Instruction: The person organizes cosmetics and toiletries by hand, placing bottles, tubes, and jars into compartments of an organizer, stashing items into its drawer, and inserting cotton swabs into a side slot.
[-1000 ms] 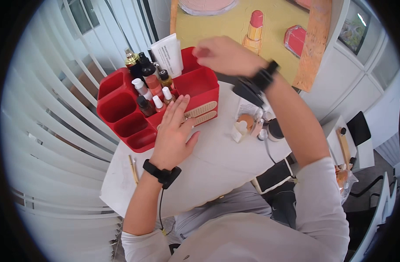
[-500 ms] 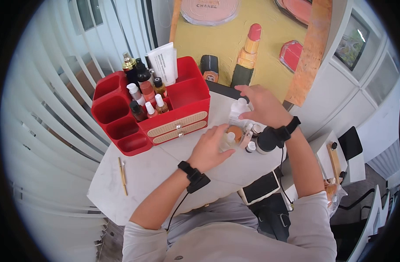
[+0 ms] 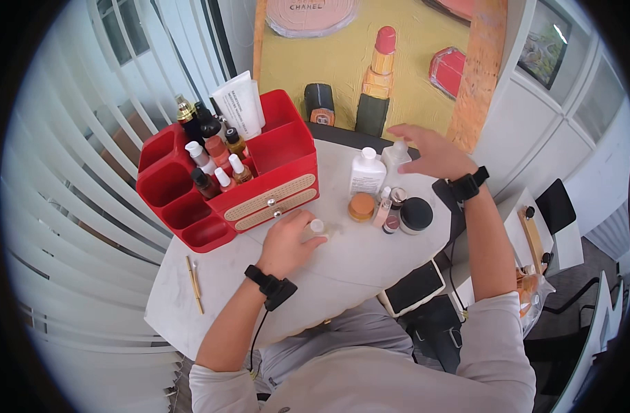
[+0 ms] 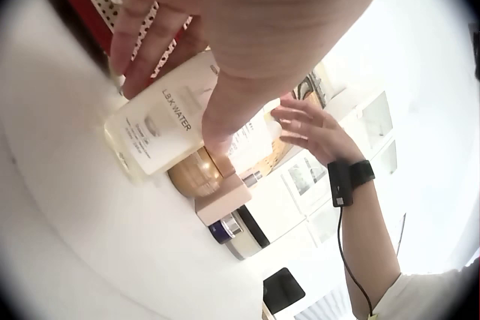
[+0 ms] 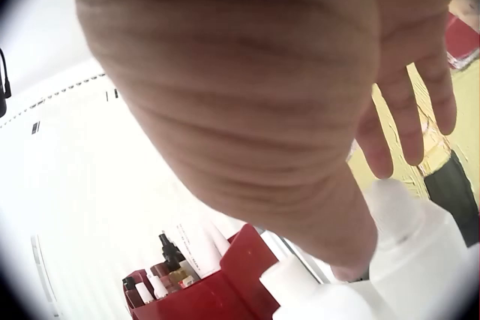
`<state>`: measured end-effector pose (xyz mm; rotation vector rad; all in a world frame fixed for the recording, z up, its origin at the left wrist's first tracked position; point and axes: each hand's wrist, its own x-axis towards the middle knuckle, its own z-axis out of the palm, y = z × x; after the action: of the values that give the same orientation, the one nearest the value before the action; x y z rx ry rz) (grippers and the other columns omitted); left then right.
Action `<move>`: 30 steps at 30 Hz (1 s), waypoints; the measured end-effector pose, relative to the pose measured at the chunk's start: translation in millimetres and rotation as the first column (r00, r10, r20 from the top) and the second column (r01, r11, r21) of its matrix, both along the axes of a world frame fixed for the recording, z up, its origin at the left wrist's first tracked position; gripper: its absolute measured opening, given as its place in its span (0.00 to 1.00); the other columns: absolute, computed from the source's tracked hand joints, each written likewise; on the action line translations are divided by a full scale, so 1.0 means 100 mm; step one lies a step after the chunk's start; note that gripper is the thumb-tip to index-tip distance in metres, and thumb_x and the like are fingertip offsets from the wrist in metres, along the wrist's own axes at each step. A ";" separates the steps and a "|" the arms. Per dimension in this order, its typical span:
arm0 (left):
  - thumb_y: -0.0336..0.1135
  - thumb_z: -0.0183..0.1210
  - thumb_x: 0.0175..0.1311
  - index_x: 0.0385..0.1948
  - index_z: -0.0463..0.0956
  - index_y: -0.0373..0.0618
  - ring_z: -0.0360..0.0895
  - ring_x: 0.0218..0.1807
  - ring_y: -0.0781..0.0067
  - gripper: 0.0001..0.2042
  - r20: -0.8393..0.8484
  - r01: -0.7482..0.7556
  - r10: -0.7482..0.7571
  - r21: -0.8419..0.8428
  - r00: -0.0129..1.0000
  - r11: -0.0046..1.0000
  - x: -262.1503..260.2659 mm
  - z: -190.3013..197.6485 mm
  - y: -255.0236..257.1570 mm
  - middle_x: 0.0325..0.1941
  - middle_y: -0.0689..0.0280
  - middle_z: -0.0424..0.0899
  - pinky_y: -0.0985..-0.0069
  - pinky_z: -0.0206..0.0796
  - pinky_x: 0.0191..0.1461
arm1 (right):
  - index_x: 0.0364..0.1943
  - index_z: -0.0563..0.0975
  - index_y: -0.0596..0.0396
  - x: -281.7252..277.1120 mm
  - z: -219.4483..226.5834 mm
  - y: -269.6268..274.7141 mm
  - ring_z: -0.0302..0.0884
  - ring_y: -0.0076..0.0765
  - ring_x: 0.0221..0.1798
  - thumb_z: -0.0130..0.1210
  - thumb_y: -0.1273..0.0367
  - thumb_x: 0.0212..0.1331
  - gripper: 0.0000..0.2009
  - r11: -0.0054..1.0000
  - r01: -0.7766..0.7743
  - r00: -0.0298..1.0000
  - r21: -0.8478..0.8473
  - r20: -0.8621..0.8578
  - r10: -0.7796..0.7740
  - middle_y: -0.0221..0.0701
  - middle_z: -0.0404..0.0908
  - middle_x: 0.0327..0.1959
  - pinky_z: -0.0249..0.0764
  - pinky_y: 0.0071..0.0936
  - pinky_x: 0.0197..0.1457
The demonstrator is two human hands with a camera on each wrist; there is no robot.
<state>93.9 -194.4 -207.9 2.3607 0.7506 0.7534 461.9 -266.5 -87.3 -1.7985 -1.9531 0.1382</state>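
My left hand [image 3: 287, 241] grips a clear square bottle [image 4: 161, 121] marked L.B.K WATER, with a white cap, close to the front of a red organizer [image 3: 285, 162]. In the left wrist view the thumb lies across the bottle's near side and the fingers are on its other side. At the back right of the table, my right hand [image 3: 439, 155] is around the top of a frosted bottle [image 3: 395, 162], fingers extended and thumb apart from them. Beside that bottle stands a white lotion bottle [image 3: 367, 175] with a printed label.
An amber jar [image 3: 361, 207], a black-lidded jar [image 3: 416, 215] and several small cosmetics cluster on the right. Bottles and white tubes [image 3: 238, 105] fill the organizer's middle; its left compartments hold nothing. Two thin gold sticks [image 3: 194, 286] lie at left. A lipstick painting [image 3: 414, 76] stands behind.
My right hand has gone from over the organizer to the bottles at the right. My left hand has left the organizer's front, reached the cosmetics, and come back leftward with the clear bottle.
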 end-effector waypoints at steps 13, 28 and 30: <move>0.36 0.79 0.61 0.48 0.84 0.37 0.88 0.52 0.51 0.19 -0.019 -0.038 0.036 -0.084 0.999 0.996 0.07 -0.06 0.08 0.47 0.53 0.90 0.61 0.77 0.57 | 0.66 0.79 0.55 -0.34 -0.04 -0.06 0.82 0.50 0.64 0.74 0.73 0.59 0.29 0.959 0.032 0.997 0.282 -0.070 -0.012 0.40 0.85 0.58 0.78 0.41 0.67; 0.36 0.80 0.60 0.51 0.80 0.43 0.89 0.46 0.48 0.21 -0.002 -0.027 0.027 -0.022 1.000 0.999 -0.15 -0.07 -0.12 0.43 0.53 0.90 0.61 0.80 0.51 | 0.54 0.84 0.53 -1.24 -0.55 -0.43 0.83 0.52 0.58 0.71 0.72 0.60 0.18 0.964 -0.204 0.978 0.173 -0.008 0.208 0.38 0.86 0.52 0.80 0.45 0.61; 0.37 0.80 0.60 0.50 0.81 0.43 0.88 0.44 0.48 0.21 0.000 -0.030 0.030 -0.053 1.000 0.998 -0.15 -0.08 -0.11 0.43 0.53 0.89 0.61 0.80 0.51 | 0.57 0.84 0.52 -1.40 -0.58 -0.40 0.83 0.52 0.58 0.71 0.72 0.61 0.18 0.938 -0.281 0.953 0.205 -0.054 0.297 0.37 0.86 0.54 0.81 0.45 0.61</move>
<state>78.6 -205.1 -216.3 2.3060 0.7974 0.7379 321.4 -306.4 -145.2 -1.3539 -2.0817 0.1119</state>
